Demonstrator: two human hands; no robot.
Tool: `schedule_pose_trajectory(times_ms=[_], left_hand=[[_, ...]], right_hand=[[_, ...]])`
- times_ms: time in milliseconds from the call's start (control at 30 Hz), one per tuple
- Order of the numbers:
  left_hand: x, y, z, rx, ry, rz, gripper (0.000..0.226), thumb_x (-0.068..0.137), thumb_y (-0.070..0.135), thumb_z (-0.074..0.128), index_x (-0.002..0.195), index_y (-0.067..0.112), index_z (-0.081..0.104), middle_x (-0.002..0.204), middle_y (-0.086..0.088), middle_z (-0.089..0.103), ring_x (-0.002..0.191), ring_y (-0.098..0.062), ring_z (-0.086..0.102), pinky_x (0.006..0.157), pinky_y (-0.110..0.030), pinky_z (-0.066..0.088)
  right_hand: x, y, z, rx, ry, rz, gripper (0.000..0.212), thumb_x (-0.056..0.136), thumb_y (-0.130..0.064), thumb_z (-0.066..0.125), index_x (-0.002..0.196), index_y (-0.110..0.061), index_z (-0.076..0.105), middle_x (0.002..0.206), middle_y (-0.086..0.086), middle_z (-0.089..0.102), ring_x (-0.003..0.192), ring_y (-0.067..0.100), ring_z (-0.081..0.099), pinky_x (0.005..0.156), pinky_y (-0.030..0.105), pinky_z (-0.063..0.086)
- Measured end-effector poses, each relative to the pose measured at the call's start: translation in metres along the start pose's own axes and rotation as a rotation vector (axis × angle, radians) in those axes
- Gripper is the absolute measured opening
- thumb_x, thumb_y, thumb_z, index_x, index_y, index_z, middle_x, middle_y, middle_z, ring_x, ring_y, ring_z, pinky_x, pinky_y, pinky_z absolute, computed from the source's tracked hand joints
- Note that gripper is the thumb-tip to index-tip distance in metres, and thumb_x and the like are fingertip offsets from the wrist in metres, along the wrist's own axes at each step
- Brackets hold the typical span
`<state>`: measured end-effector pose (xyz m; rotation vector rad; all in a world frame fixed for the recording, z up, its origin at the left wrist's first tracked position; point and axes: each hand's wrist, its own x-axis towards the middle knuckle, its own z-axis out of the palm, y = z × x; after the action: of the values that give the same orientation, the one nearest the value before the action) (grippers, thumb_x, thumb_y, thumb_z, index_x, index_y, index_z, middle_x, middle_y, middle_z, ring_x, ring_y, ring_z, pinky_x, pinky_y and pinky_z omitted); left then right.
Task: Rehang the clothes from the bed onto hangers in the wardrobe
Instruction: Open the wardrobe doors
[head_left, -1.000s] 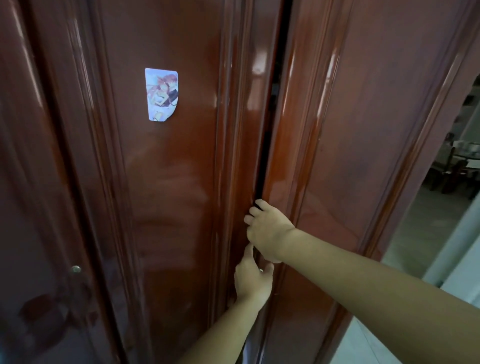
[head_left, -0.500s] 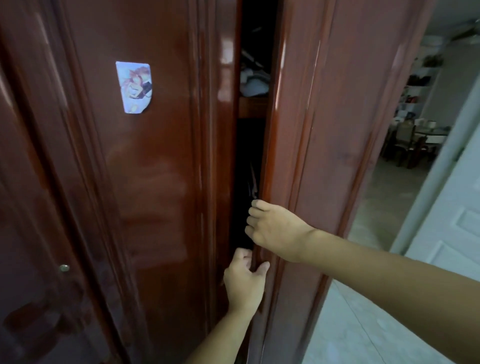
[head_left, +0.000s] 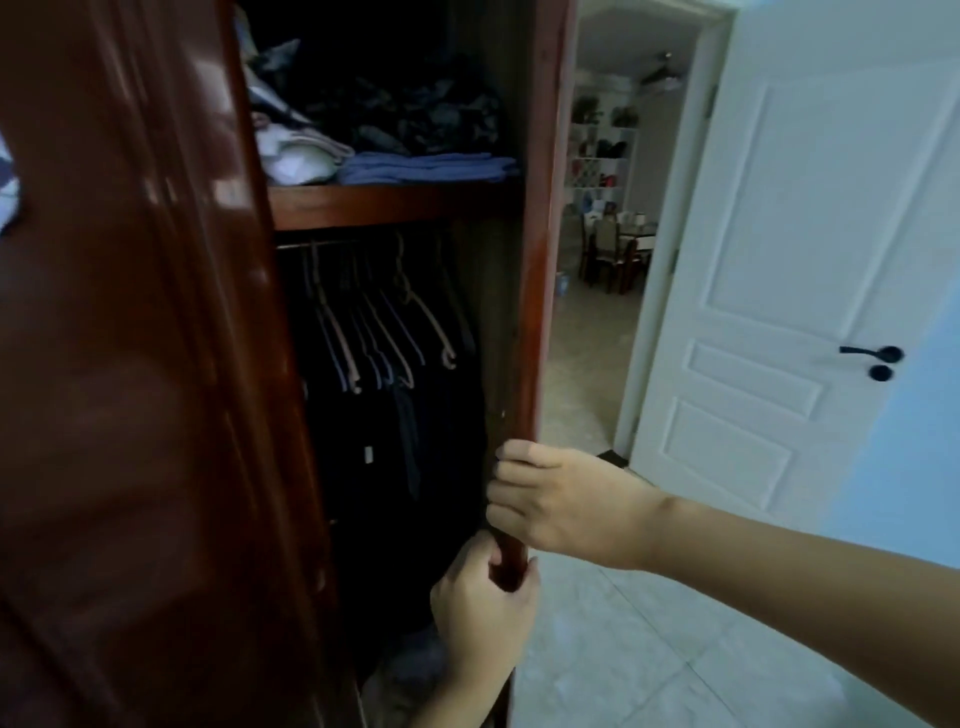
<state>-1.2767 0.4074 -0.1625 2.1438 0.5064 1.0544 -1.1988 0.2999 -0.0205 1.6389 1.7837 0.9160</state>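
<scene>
The wardrobe (head_left: 130, 364) fills most of what I can see, its glossy red-brown left door close in front of me, and the right-hand door (head_left: 535, 260) stands edge-on, a tall upright strip running floor to top. Beyond it a white room door (head_left: 805, 260) stands open onto a tiled floor (head_left: 649, 649) and a dining area further off. Inside the wardrobe, a shelf (head_left: 389, 203) carries folded clothes (head_left: 426, 167), and beneath it a rail of hangers (head_left: 384, 322) hangs in a tight row, dark garments on some, several looking bare. Both hands are on the door's edge: the right hand (head_left: 566, 504) sits higher, fingers hooked round the edge from the outer side, and the left hand (head_left: 483, 603) just below it, fingers and thumb curled round the same edge. Neither holds any clothing. The hangers lie up and to the left of the hands, deeper in, their arms sloping down toward me; the left hand is the nearer one to reach in. The bed and its clothes are out of view, so I'd judge the job barely begun: the door is being opened, and clothes must be fetched before a hanger comes off that rail.
</scene>
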Motion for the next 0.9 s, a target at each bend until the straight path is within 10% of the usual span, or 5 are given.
schedule_pose_trajectory(times_ms=[200,533,900], left_hand=[[-0.005,0.038,0.044,-0.168,-0.147,0.199,0.054,0.061,0.043,0.075,0.111,0.025,0.068,0.115,0.016,0.062,0.111,0.0,0.058,0.093,-0.014,0.045],[-0.027,0.122,0.138,-0.308,-0.392,-0.097,0.042,0.058,0.028,0.079,0.083,0.015,0.049,0.111,-0.004,0.05,0.098,-0.018,0.053,0.071,-0.022,0.035],[0.011,0.15,0.183,-0.055,-0.63,0.167,0.036,0.09,0.02,0.066,0.123,0.028,0.054,0.13,0.005,0.041,0.11,-0.016,0.056,0.084,-0.024,0.044]], right_hand=[[-0.075,0.0,0.011,0.037,0.033,0.172,0.024,0.099,-0.003,0.038,0.097,-0.013,0.06,0.09,0.001,0.058,0.093,0.026,0.057,0.112,0.038,0.034],[-0.172,0.023,0.047,-0.074,-0.152,0.349,0.019,0.088,-0.01,0.062,0.107,-0.016,0.062,0.109,0.004,0.058,0.105,0.027,0.056,0.105,0.039,0.033],[-0.226,0.062,0.062,-0.025,-0.354,0.51,0.036,0.081,-0.007,0.048,0.105,-0.018,0.073,0.108,0.001,0.059,0.098,0.025,0.055,0.09,0.037,0.046]])
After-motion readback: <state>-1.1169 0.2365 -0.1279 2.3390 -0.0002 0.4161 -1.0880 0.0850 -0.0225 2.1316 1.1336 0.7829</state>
